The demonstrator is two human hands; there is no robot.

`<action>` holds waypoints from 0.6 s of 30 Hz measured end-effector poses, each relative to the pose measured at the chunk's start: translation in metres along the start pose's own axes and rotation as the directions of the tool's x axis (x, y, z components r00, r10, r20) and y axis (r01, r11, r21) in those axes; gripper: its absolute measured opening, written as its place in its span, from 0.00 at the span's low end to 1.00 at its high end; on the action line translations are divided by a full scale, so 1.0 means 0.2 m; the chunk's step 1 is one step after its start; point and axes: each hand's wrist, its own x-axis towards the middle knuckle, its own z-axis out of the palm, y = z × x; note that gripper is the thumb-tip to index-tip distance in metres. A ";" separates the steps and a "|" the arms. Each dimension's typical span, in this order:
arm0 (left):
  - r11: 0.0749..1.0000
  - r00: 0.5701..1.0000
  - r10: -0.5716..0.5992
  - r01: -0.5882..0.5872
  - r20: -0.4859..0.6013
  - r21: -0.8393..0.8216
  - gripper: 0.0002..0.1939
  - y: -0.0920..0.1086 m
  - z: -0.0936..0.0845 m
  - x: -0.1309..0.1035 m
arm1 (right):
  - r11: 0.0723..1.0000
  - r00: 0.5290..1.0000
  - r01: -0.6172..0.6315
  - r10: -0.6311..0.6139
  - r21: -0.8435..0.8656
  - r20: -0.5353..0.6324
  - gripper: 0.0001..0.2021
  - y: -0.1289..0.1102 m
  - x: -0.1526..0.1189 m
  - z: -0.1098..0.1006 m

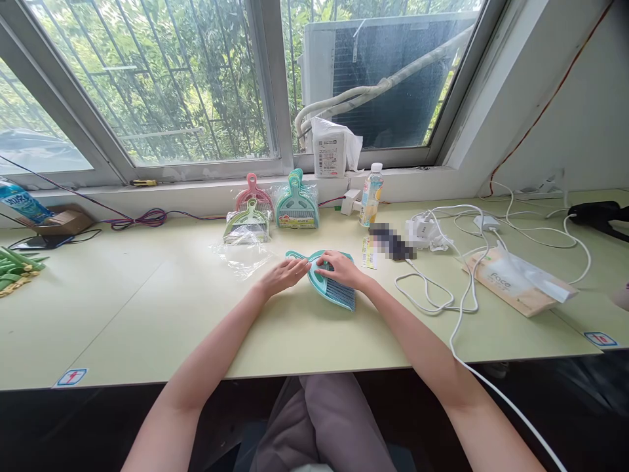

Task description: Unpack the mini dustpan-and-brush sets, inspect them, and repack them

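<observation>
A teal dustpan with a small brush (pixel 339 293) lies on the pale green table (pixel 187 328) in front of me, its handle pointing left. My left hand (pixel 286 274) is laid flat at the handle side, fingers stretched toward the dustpan. On top of the dustpan rests my right hand (pixel 339 269), its fingers bent, with the fingertips near my left fingertips; whether it grips anything is hidden. A clear plastic wrapper (pixel 243 259) lies to the left. Behind it stand wrapped dustpan sets in pink (pixel 252 190), light green (pixel 249 219) and teal (pixel 297 203).
A bottle (pixel 372 195) and a small label card (pixel 369 253) are behind the dustpan. White cables (pixel 432 301), a blurred dark object (pixel 392 241) and a tissue pack (pixel 515 278) lie to the right. At the far left are a cardboard box (pixel 69 219) and green bundles (pixel 17 269).
</observation>
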 end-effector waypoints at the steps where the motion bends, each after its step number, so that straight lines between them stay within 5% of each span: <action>1: 1.000 1.000 -0.002 0.002 0.004 0.002 0.20 0.00 0.00 0.00 | 1.000 1.000 -0.001 0.001 -0.003 -0.001 0.10 0.00 0.00 0.00; 18: 0.991 0.999 -0.008 0.001 0.052 0.132 0.18 0.01 -0.03 0.03 | 1.000 1.000 0.007 -0.007 -0.013 -0.002 0.10 0.01 0.00 0.01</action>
